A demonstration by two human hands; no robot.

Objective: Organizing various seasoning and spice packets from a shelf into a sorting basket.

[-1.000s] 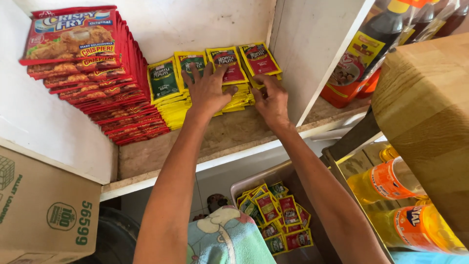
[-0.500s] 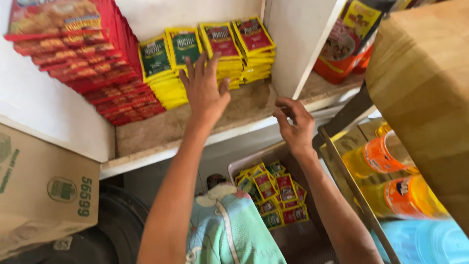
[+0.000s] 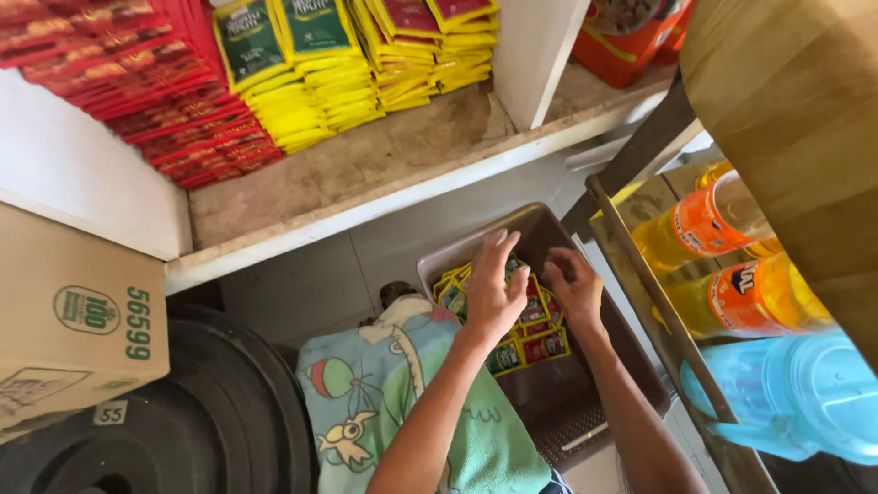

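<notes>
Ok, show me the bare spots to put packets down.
Free: the wooden shelf front, before the yellow packets and red packets. Also the brown tray near end. Crowded: the tray's far end, where both hands dig among sachets.

Both hands down in brown plastic tray under the shelf. Left hand flat on the yellow-and-red sachets in it, fingers spread. Right hand curled on the same pile, just beside. Stacked sachets on shelf above, orange drink bottles on the right.
</notes>
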